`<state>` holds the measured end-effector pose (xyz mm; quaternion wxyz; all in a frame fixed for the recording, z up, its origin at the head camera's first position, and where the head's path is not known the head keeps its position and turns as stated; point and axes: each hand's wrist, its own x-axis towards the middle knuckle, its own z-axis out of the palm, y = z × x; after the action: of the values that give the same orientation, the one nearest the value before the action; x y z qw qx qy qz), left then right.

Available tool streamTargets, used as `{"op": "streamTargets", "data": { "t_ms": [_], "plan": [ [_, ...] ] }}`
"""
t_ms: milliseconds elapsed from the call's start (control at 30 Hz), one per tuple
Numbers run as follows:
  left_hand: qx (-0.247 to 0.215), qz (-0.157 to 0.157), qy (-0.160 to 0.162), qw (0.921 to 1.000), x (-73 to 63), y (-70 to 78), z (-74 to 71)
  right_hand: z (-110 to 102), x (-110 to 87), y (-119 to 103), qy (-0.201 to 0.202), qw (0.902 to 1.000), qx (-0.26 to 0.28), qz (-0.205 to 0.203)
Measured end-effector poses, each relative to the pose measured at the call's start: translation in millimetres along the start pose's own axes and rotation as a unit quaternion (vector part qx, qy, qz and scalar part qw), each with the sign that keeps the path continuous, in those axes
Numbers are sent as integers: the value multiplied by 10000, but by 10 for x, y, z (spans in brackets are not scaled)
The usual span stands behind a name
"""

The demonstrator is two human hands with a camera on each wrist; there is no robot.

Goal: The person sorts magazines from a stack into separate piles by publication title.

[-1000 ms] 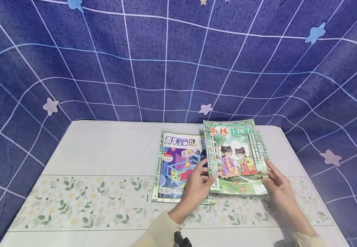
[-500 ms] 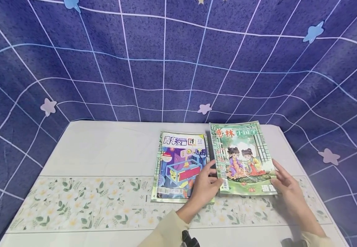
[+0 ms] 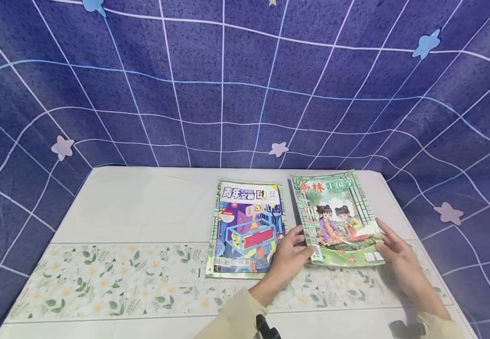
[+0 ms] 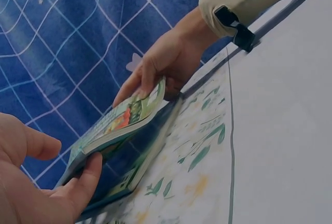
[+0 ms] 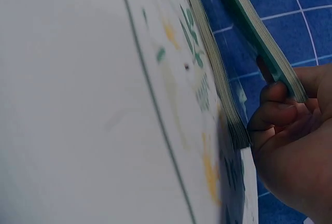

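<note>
A green magazine (image 3: 340, 226) with two illustrated children on its cover is lifted, tilted, at the right of the table. My left hand (image 3: 289, 259) holds its lower left edge, fingers under it in the left wrist view. My right hand (image 3: 406, 263) pinches its lower right edge between thumb and fingers, as the right wrist view shows. Beneath it, apart, another thick magazine (image 5: 220, 73) lies on the table; the lifted one hides its cover in the head view. Left of my left hand lies a purple magazine (image 3: 249, 230) on top of a green-bordered one (image 3: 212, 254).
The white table (image 3: 134, 202) bears a floral band (image 3: 122, 282) across its front part. A blue gridded curtain (image 3: 185, 94) with stars encloses the back and sides. Dark straps (image 3: 267, 327) sit at both sleeves.
Both hands have carried the green magazine a little to the right, off the purple magazine, whose right side now shows. The magazine has also turned and come slightly lower.
</note>
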<state>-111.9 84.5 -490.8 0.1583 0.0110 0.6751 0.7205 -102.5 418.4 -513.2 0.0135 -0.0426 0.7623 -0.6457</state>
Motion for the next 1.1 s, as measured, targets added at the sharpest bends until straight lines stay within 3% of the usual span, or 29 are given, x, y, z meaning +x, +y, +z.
{"op": "streamTargets", "data": {
  "t_ms": [467, 667, 767, 900, 1100],
  "plan": [
    [-298, -213, -57, 9993, 63, -41, 126, -151, 14, 98, -41, 9987, 500, -36],
    [85, -171, -68, 9998, 27, -35, 133, -169, 20, 66, 130, 9991, 307, 263],
    [50, -166, -167, 9997, -6, -34, 128, -162, 32, 56, 378, 9983, -352, 272],
    [-46, -81, -438, 9990, -48, -17, 126, -158, 56, 54, 862, 9874, -1285, 339],
    [136, -74, -464, 9988, -87, 6, 144, -144, 74, 56, 1174, 9742, -1823, 630]
  ]
}}
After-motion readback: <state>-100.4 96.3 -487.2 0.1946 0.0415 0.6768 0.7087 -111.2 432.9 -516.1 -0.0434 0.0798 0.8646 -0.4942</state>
